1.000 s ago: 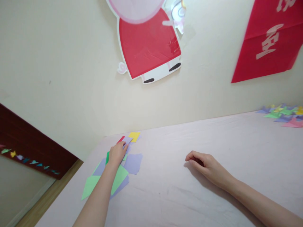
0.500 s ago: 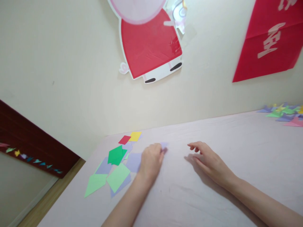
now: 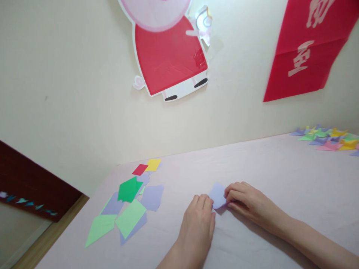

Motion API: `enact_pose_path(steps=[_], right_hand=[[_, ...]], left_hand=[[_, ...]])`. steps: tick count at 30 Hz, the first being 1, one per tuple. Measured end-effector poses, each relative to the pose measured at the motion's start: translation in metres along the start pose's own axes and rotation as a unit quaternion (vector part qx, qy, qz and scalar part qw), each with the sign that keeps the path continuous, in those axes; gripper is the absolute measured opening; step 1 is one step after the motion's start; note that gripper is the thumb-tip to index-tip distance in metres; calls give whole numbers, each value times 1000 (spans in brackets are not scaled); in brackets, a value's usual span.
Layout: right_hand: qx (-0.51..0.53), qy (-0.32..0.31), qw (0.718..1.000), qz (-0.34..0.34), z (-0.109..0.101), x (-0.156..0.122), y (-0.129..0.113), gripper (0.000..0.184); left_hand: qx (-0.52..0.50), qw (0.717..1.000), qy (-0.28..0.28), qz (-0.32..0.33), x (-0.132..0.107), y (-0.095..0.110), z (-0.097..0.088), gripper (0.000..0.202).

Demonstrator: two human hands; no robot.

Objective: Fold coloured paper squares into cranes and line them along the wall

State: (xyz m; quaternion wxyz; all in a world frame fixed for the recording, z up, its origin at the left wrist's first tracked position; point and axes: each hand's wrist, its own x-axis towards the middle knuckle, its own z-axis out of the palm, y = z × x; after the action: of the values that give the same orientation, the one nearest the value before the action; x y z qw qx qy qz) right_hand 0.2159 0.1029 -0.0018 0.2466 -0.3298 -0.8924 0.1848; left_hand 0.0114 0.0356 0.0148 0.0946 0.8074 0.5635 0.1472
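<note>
Left hand and right hand pinch opposite edges of purple sheet. Likely a positioning step; next move needs steady grips.

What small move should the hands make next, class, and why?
Probably fold the pale purple sheet over: the left hand and right hand are at its opposite sides, its near edge looks raised, and no clear crease shows.

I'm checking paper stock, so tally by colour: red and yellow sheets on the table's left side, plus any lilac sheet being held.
Red sheet: 1
Yellow sheet: 1
Held lilac sheet: 1
Total: 3
</note>
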Motion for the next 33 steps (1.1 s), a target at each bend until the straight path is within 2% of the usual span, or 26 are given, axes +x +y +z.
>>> enact_pose_path(steps=[2, 6, 9, 11, 14, 17, 20, 24, 28, 31, 33], right_hand=[[28, -2, 999, 24, -3, 2, -3, 20], [61, 13, 990, 124, -5, 7, -8, 26], [75, 27, 979, 187, -1, 11, -6, 19], [93, 41, 973, 205, 2, 13, -4, 10], [99, 57, 972, 203, 4, 16, -1, 12], [88, 31, 977, 193, 3, 19, -1, 8], [80, 2, 979, 189, 1, 21, -1, 13], [69, -3, 980, 189, 3, 21, 1, 16], [55, -1, 982, 180, 6, 21, 5, 18], [48, 0, 982, 181, 8, 23, 7, 18], [44, 3, 982, 182, 10, 24, 9, 18]], left_hand=[[-22, 1000, 20, 6, -4, -3, 4, 27], [-28, 999, 42, 13, -3, -6, 12, 45], [-20, 999, 33, 18, -1, -5, 13, 50], [-18, 999, 24, 18, -1, -3, 11, 52], [-15, 1000, 11, 14, -2, 1, 8, 53], [-11, 1000, 5, 10, -3, 3, 6, 51], [-7, 1000, 3, 9, -3, 3, 6, 48], [-4, 1000, 9, 3, -2, 0, 10, 48], [26, 998, 60, 6, -3, -6, 28, 51], [73, 988, 118, 64, -2, -8, 50, 54], [99, 983, 123, 93, -1, -9, 64, 62]])
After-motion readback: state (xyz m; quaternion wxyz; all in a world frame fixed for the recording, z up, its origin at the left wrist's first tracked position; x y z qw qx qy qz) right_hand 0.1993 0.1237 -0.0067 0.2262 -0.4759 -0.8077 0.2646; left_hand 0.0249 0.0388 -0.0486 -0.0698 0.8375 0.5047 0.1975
